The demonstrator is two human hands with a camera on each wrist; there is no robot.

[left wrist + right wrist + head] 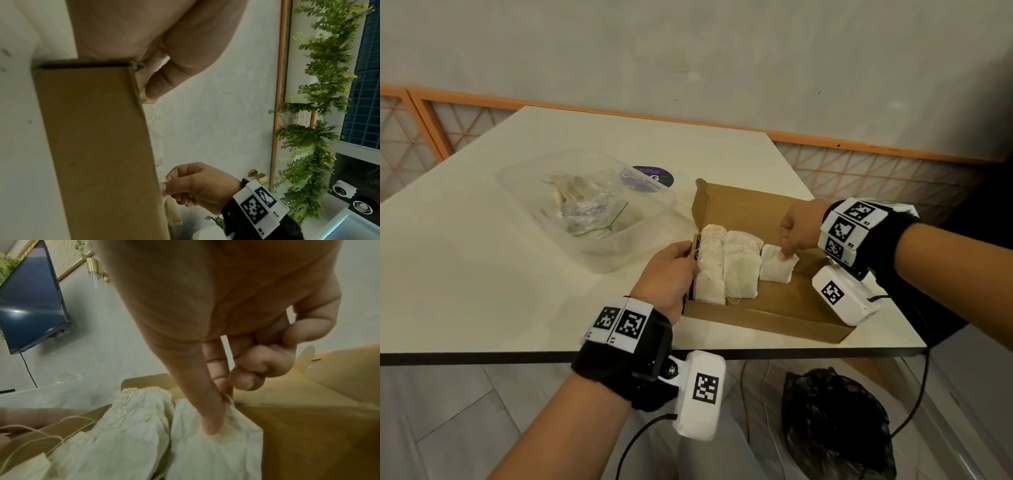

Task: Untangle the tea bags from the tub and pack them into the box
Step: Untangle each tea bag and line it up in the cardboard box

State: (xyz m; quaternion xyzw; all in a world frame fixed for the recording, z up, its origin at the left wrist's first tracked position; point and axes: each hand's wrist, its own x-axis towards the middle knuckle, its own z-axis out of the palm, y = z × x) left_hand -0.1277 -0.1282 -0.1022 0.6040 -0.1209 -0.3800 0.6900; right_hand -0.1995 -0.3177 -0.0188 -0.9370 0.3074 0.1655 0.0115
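Observation:
An open brown cardboard box (774, 313) sits near the table's front right. Two rows of white tea bags (741, 269) fill its left end. My right hand (786, 251) pinches one more tea bag (777, 267) by its top edge, low in the box beside those rows; the right wrist view shows thumb and forefinger (211, 421) closed on this tea bag (216, 451). My left hand (690, 260) grips the box's left wall (92, 146), its thumb (160, 81) over the rim against the bags. The clear tub (544, 185), back left, holds tangled tea bags (571, 186).
A crumpled zip bag with a green seal (602, 219) lies in the tub. A purple round label (654, 176) lies behind it. The table's front edge (517, 358) runs below my left wrist. A black plastic bag (835, 421) sits on the floor.

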